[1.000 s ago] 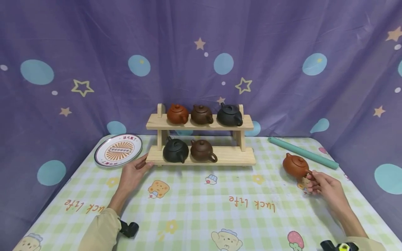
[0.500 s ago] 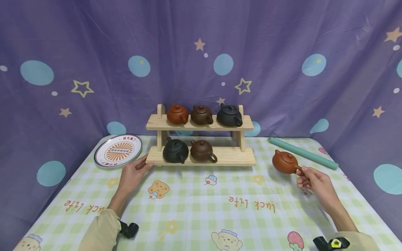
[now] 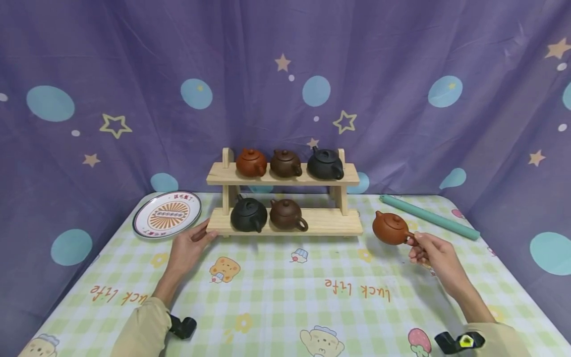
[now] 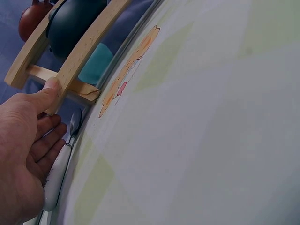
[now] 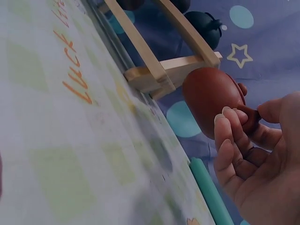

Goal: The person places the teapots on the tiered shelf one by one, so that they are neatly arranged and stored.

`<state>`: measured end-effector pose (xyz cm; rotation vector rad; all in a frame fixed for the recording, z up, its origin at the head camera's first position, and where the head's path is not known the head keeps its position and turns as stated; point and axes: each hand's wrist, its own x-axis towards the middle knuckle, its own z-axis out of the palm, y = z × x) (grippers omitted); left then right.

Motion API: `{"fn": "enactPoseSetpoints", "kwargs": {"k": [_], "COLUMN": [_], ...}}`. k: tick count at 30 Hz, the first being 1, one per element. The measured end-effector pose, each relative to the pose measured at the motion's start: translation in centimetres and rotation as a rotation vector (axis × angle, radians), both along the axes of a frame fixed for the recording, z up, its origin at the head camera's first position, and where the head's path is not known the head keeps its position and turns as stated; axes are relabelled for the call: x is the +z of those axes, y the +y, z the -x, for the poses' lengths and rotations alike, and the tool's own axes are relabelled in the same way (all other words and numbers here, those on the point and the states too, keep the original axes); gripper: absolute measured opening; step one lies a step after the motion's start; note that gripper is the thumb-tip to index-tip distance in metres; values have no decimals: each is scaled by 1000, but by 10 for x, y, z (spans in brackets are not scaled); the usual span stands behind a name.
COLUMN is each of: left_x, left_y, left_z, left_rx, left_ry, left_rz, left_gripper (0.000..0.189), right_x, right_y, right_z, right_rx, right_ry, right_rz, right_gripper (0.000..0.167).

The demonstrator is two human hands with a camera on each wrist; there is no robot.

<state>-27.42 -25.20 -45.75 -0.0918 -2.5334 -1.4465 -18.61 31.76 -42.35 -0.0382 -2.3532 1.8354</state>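
My right hand (image 3: 439, 260) pinches the handle of a reddish-brown clay teapot (image 3: 390, 228), held above the table right of a two-tier wooden rack (image 3: 332, 225). In the right wrist view the teapot (image 5: 211, 101) has its handle between thumb and fingers. My left hand (image 3: 187, 250) grips the left end of the rack's lower shelf. The left wrist view shows its thumb on the board (image 4: 70, 65). Up on the top shelf stand an orange-brown teapot (image 3: 251, 163), a dark brown one (image 3: 286, 164) and a black one (image 3: 324, 164). Below are a black teapot (image 3: 249, 215) and a dark brown teapot (image 3: 287, 215).
A patterned plate (image 3: 142, 224) lies left of the rack. At the back right is a green tube (image 3: 430, 217). A checked cloth (image 3: 276, 302) covers the table, and a purple curtain (image 3: 263, 109) hangs behind. A spoon-like white-handled item (image 4: 57, 176) lies beyond my left fingers.
My right hand has carried the reddish-brown teapot leftward, toward the rack, and it has risen from the table. My left hand stays at the rack's end.
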Motion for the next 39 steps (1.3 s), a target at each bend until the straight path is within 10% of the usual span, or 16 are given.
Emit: {"fn": "enactPoseSetpoints", "kwargs": {"k": [39], "left_x": [3], "left_y": [0], "left_z": [-1], "left_rx": [12], "left_ry": [-2], "left_rz": [7], "left_gripper": [58], "right_x": [2], "right_y": [-60], "right_z": [33], "right_rx": [147], "right_ry": [23], "right_rz": [77], "right_gripper": [47]}}
